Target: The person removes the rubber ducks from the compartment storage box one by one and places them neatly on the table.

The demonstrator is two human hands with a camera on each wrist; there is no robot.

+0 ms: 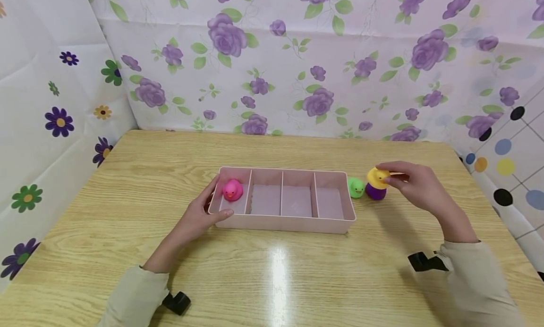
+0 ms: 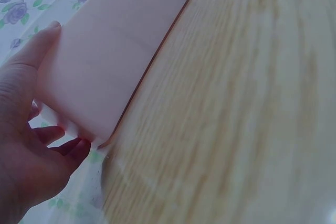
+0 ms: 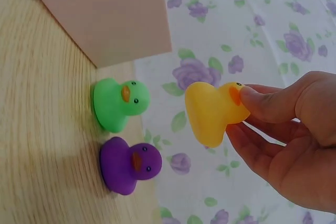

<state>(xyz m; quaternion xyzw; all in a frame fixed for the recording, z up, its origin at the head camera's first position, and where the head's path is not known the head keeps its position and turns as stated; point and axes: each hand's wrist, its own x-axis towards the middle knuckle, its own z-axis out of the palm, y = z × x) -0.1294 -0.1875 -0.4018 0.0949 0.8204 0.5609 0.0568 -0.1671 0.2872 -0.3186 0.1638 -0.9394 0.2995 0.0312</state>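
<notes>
Between thumb and fingers my right hand (image 1: pixel 418 183) pinches a yellow rubber duck (image 3: pixel 207 111) by its head, raised off the table in the right wrist view. Below it a purple rubber duck (image 3: pixel 130 165) stands on the table, with a green rubber duck (image 3: pixel 119 104) beside it, near the box's right end. My left hand (image 1: pixel 201 211) grips the left end of a pale pink box (image 1: pixel 282 223) with several compartments, thumb over the front rim, fingers around the end wall. In the leftmost compartment sits a pink rubber duck (image 1: pixel 232 190).
The box stands on a wood-grain table (image 1: pixel 238 275). A purple-flowered cloth (image 1: pixel 280 58) hangs behind the table, with patterned sheets at the left (image 1: pixel 46 143) and right (image 1: pixel 516 162) sides. Black cameras are strapped at both wrists.
</notes>
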